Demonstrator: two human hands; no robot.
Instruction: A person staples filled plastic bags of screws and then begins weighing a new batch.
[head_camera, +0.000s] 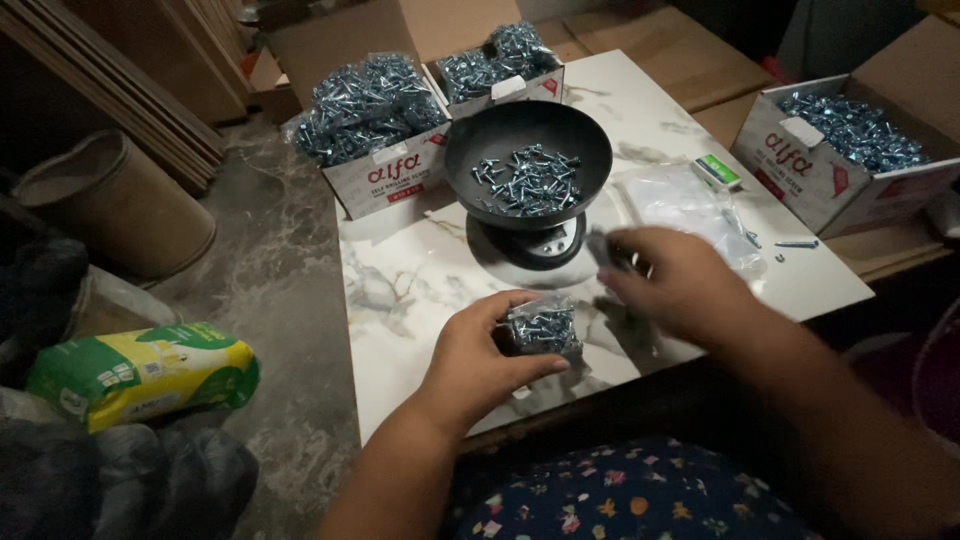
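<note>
Now, left hand (478, 362) pinching clear screw bag (541, 328), right hand (672, 283) blurred — grip unclear, white-red screw boxes (385, 175) behind black scale bowl (527, 150).

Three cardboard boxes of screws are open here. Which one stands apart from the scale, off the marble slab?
The box on the right, on the brown surface beyond the marble slab. The other two boxes sit behind the black scale bowl.

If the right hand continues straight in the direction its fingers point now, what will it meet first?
Probably the grey base of the scale under the black round bowl of screws; the right hand points left toward it, though blur makes depth unclear.
</note>
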